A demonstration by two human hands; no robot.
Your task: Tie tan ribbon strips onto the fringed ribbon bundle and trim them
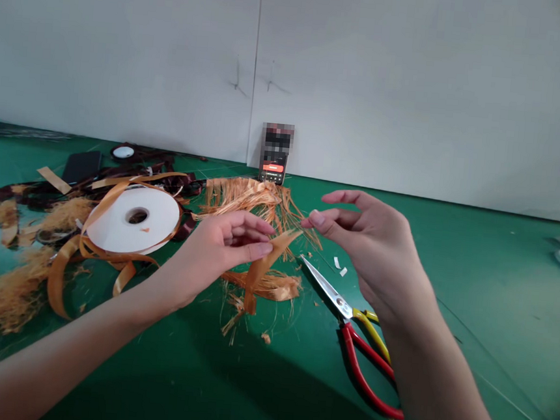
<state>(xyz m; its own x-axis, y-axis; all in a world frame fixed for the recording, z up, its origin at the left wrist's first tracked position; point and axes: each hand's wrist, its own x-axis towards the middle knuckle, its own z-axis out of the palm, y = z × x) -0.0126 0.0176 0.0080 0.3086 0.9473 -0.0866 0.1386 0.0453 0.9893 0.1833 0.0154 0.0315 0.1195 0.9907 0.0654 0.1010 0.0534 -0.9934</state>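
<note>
Your left hand (223, 244) is curled nearly shut, and its fingertips seem to pinch a strip of orange ribbon (266, 267). Your right hand (365, 243) is half open, its thumb and finger apart, holding nothing, just beside the strip's upper end. The strip sits near the middle of your view, its long axis tilted from about 1 o'clock down to 7 o'clock, with the loose end pointing down over a pile of frayed ribbon (256, 198).

A loose pinch could let the slippery strip drop into that pile, where it would be hard to pick out. Loose threads could snag on your fingers. The open scissors (335, 300) lie at 4 o'clock with their tips aimed at 10 o'clock, so a careless reach down could catch a blade. The white ribbon spool (134, 220) sits at 9 o'clock.
</note>
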